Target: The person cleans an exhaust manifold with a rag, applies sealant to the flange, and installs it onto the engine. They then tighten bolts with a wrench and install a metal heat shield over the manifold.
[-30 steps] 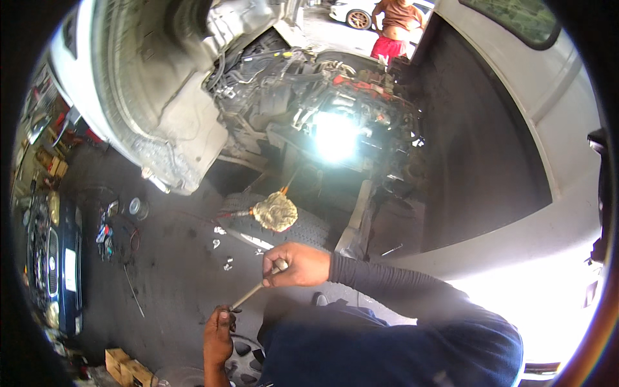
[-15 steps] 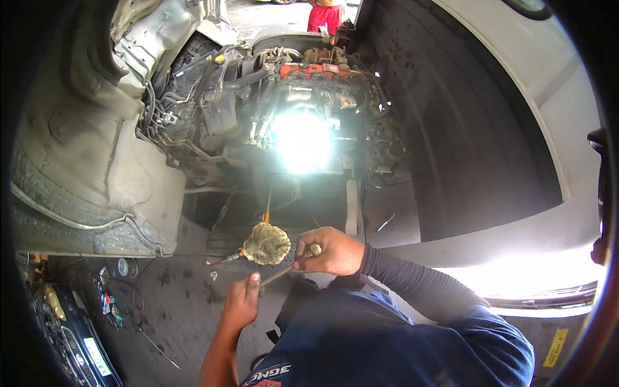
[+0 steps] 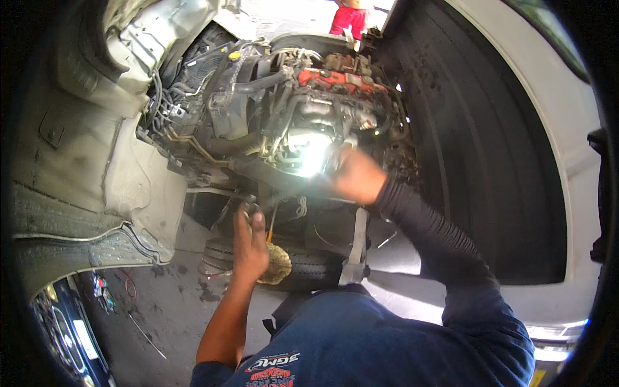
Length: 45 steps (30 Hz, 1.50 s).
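My left hand [image 3: 250,242] is raised in front of the engine's lower edge, fingers closed around a small metallic piece at the fingertips that I cannot make out. Farther up and to the right, my right hand [image 3: 360,177] reaches to the engine [image 3: 316,116], beside a glaring work light [image 3: 314,157]. Motion smears its fingers, so whatever they hold is hidden. Below the left fingers, a crumpled yellowish-brown round piece [image 3: 277,264] lies on a tyre [image 3: 309,271], partly behind my hand. An orange-handled tool [image 3: 269,236] stands just beyond it.
A red cover [image 3: 342,80] tops the engine. Pale body panel [image 3: 77,168] lies left, a dark panel with a white rim [image 3: 490,148] right. A light metal bar [image 3: 357,245] rises near the tyre. A thin rod [image 3: 148,335] lies on the floor. Someone in red shorts [image 3: 348,22] stands beyond.
My hands have separated from the rod-like tool they held together. The right one has moved up and forward to the engine; the left has risen. The view has shifted slightly.
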Motion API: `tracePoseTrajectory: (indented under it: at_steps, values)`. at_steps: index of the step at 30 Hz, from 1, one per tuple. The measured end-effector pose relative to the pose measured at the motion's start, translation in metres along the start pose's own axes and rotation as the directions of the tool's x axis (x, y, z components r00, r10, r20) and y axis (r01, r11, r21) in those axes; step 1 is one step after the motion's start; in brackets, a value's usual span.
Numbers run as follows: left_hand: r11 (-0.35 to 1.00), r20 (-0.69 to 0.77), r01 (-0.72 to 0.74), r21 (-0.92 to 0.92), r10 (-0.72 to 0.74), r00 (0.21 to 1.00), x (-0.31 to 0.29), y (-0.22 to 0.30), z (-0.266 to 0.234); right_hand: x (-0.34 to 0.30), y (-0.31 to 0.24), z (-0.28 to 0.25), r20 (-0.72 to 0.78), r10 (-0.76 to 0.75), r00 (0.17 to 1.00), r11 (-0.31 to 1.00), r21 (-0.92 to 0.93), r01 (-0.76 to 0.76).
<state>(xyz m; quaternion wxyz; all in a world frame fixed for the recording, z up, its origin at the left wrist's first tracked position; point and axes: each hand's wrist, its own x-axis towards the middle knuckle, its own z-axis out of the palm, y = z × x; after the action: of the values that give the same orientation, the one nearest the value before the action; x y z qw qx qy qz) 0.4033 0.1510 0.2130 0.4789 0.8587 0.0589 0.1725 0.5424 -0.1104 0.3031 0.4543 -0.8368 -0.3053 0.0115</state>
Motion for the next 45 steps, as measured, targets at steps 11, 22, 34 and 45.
tracePoseTrajectory:
  at_steps: [11, 22, 34, 45]
  values:
    - [0.722, 0.12, 0.22, 0.656, -0.387, 0.914, -0.044, -0.162, 0.065, 0.268, 0.176, -0.15, -0.254, 0.203, 0.946, 0.723, -0.612, -0.32]
    - [0.66, 0.182, 0.15, 0.736, -0.405, 0.896, -0.094, -0.227, 0.096, 0.369, 0.295, -0.182, 0.391, 0.259, 0.883, 0.306, -0.9, 0.309]
    - [0.662, 0.165, 0.136, 0.737, -0.372, 0.914, -0.099, -0.239, 0.096, 0.409, 0.286, -0.173, 0.362, 0.511, 0.78, 0.654, -0.752, -0.08]
    - [0.66, 0.156, 0.173, 0.731, -0.409, 0.899, -0.102, -0.244, 0.098, 0.391, 0.244, -0.16, 0.139, 0.849, 0.509, 0.518, -0.404, -0.754]
